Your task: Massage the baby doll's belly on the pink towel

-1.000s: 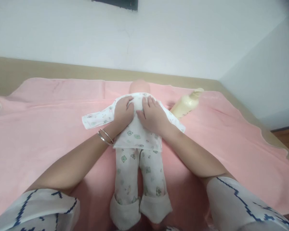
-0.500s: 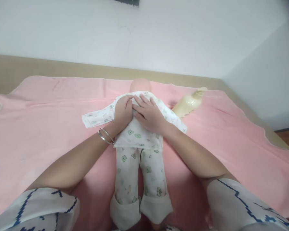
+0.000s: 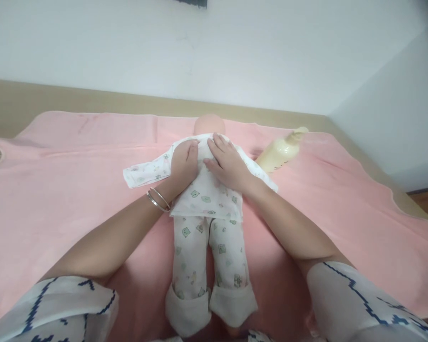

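Tan surface (image 3: 39,97); pink towel (image 3: 57,190) spread over; doll (image 3: 203,199), bottle (image 3: 280,152) atop.

Single head cam, looks fwd & down, close over doll (image 3: 207,204) at frame centre; wall fills top.

1. Left of the doll (image 3: 207,204), the pink blanket (image 3: 57,190) lies bare and wide. Only the doll's outstretched sleeve (image 3: 146,172) reaches into that room.
2. On the right, a cream bottle (image 3: 280,153) lies on its side just beside the doll's shoulder, narrowing the gap.
3. The left hand (image 3: 181,166) and right hand (image 3: 228,166) lie flat on the doll's chest, barring the way down from above.
4. Beyond the head, a wooden ledge (image 3: 92,102) closes the far side.
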{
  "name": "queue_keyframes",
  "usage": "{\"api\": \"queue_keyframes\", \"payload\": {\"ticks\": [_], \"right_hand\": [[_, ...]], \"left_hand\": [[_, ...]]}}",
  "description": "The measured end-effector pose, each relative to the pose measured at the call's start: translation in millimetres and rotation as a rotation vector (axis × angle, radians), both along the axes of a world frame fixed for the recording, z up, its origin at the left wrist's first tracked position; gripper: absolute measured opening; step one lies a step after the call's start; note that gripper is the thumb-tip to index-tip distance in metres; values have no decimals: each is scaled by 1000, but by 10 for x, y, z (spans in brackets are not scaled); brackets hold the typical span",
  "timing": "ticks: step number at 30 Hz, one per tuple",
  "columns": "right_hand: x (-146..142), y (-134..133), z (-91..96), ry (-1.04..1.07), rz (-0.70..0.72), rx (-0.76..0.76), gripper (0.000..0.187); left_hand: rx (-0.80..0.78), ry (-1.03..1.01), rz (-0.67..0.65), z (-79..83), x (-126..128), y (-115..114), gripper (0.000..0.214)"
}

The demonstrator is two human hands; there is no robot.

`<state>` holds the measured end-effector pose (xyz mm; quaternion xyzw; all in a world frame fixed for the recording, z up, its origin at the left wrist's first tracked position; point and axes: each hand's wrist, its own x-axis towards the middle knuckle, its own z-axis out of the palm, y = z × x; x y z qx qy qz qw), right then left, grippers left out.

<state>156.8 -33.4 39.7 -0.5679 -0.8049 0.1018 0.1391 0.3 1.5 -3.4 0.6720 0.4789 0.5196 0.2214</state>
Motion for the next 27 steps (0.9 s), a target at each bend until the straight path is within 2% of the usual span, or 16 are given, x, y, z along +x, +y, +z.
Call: {"api": "queue_keyframes", "payload": {"ticks": [2,7,9,12,17,23,27], "right_hand": [[-6,0,11,-12,-12,-3,68],[-134,-159,41,-99,-236,8,72],[-205,-276,44,-146,-266,38,69],[-301,-457,31,-194,-203,102,65],[-352,-566,18,-172,49,135,61],[-165,-278,57,-59,240,60,58],[7,-23,28,-4,160,62,55]], "left_hand": [[-2,-1,2,-3,1,3,40],[-8,-4,6,-5,4,4,41],[-7,-13,8,-7,6,4,41],[-16,-18,15,-4,13,4,40],[-52,-31,19,20,20,-5,38],[-66,-27,8,42,6,-23,37],[-46,6,-10,53,2,-21,37]]}}
